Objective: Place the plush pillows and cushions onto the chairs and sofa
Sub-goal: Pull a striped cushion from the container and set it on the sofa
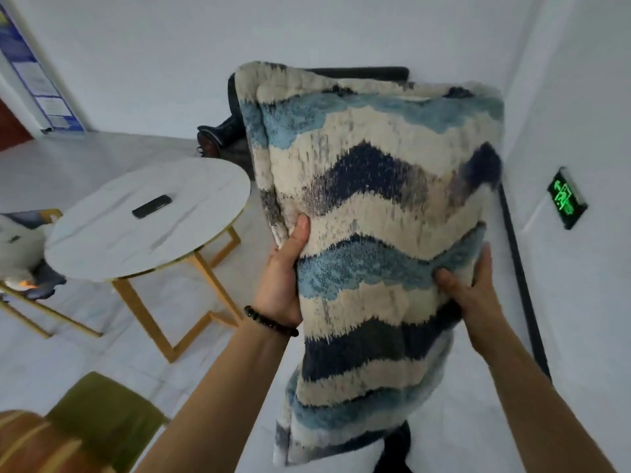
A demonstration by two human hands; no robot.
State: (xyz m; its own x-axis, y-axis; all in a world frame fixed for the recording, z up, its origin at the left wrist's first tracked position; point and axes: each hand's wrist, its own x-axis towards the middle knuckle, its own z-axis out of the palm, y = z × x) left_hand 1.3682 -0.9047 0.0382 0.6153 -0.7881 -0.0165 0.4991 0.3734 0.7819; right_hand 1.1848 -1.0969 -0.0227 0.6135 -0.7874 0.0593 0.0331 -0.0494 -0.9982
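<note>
Left grip (283,278), right grip (474,295): each clamped on a side edge of wave-striped plush cushion (375,199), long axis upright; dark armchair (223,138) directly beyond cushion.

A lounge corner of an office-like building: a lit green exit sign (566,199) at right, a printed notice board (37,80) upper left, a round marble worktop (102,240) at left, a dark sofa (222,138) at centre, and a pale tiled floor (85,158).

A dark phone (152,206) lies on the round marble table (102,247).
</note>
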